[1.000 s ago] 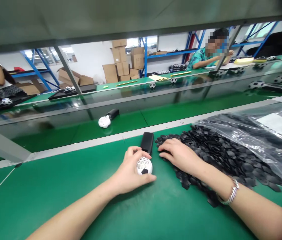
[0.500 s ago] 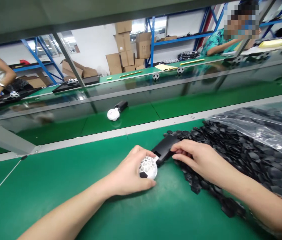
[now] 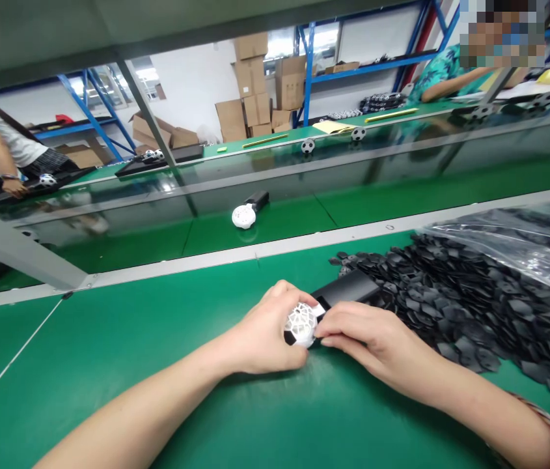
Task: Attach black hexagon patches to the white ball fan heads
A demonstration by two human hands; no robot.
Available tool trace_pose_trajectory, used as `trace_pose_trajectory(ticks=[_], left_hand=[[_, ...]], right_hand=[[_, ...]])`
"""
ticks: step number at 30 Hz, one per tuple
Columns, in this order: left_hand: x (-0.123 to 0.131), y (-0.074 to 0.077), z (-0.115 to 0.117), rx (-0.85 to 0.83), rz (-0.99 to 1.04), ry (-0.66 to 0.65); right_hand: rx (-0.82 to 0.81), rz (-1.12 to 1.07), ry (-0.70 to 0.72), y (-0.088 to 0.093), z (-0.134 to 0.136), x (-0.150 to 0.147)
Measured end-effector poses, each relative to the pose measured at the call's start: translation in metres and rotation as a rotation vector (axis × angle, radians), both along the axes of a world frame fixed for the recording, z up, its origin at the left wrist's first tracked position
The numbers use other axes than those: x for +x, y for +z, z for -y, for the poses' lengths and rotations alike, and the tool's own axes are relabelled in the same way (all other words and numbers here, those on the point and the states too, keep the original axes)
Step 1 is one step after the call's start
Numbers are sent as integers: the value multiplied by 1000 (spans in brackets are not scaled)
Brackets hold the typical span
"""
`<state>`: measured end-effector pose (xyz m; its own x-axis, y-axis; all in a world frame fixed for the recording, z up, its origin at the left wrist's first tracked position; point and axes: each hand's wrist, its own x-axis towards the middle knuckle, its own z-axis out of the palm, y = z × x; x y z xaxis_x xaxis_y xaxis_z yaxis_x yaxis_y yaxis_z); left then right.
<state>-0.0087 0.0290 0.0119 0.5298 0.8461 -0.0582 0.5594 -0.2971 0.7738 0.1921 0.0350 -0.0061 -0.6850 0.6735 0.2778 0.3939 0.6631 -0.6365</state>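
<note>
My left hand (image 3: 265,333) is closed around a white, half-ball-shaped piece (image 3: 302,320) with a football's web pattern. One black panel (image 3: 289,338) shows on its lower left. A flat black rectangular body (image 3: 349,286) joins the ball by a short white neck and lies on the green table. At the ball's right edge, the fingertips of my right hand (image 3: 370,335) are pinched together; whatever they hold is hidden. Many loose, flat black pieces (image 3: 455,303) are heaped just beyond and right of that hand.
A clear plastic bag (image 3: 523,234) covers part of the heap. Past the metal rail (image 3: 196,258), another white ball with a black body (image 3: 244,216) lies on a green belt. Two people are across the line, by small footballs (image 3: 308,146). A grey post (image 3: 21,251) stands at left.
My right hand has moved left, from the black body and heap's edge to the ball's right side. My left hand still holds the ball. The view has shifted slightly.
</note>
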Motion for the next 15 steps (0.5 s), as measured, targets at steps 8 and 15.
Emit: trace_pose_trajectory(ticks=[8,15], left_hand=[[9,-4,5,72,28,98],[10,-6,7,91,62,93]], right_hand=[[48,-34,-14,-8,-2,-4],[61,-6,-43,-9,-2,-4]])
